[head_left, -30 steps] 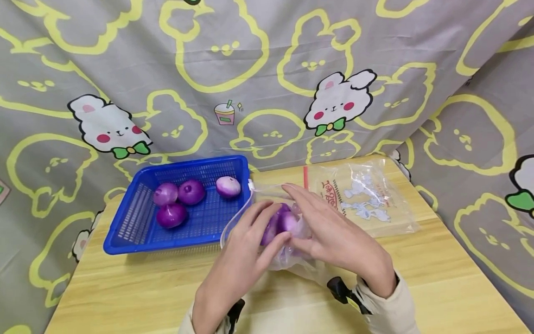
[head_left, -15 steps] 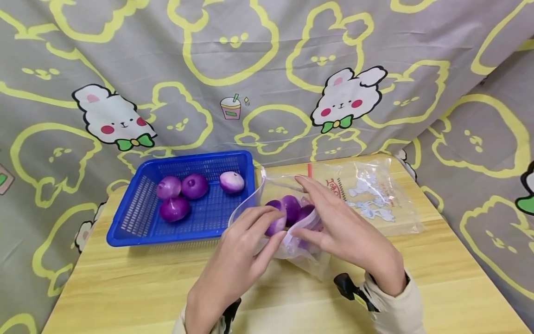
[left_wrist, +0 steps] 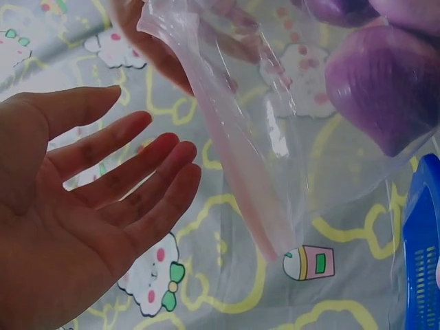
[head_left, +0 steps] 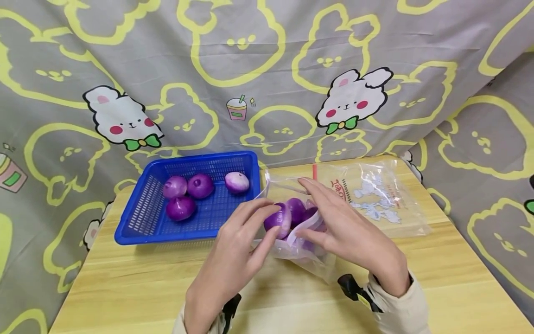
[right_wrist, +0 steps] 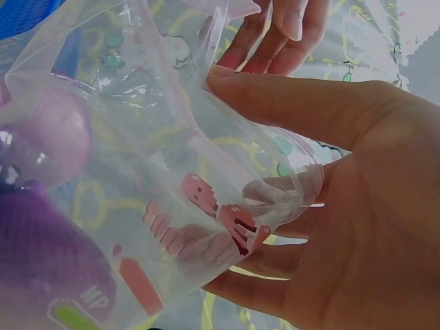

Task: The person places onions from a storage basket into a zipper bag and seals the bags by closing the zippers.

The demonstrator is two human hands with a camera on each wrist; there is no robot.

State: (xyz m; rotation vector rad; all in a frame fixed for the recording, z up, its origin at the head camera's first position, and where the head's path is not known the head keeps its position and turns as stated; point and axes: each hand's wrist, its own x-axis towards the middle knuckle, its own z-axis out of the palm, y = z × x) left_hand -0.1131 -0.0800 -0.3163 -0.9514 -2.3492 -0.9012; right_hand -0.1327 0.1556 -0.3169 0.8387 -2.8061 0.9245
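The clear bag (head_left: 298, 232) is sitting at the middle of the wooden table (head_left: 125, 297), just to the right of the blue basket (head_left: 142, 218), with its open mouth facing toward ten o'clock and its long axis running from there back toward four o'clock under the right palm. Both hands are meeting at that mouth: the left hand (head_left: 233, 253) is reaching in from seven o'clock with fingers straight and loosely spread, its fingertips touching a purple onion (head_left: 278, 219) lying right at the opening, while the right hand (head_left: 348, 236) is coming from five o'clock and pinching the bag's upper lip between thumb and fingers, lifting it open. The left hand is nearer the onion. The bag is looking thin, crinkled and see-through, with a pink zip strip and small pink prints, and several glossy purple onions are bunching inside. Four more onions are resting in the basket, at nine o'clock from the hands; a second, flat printed bag (head_left: 371, 195) is lying at two o'clock.
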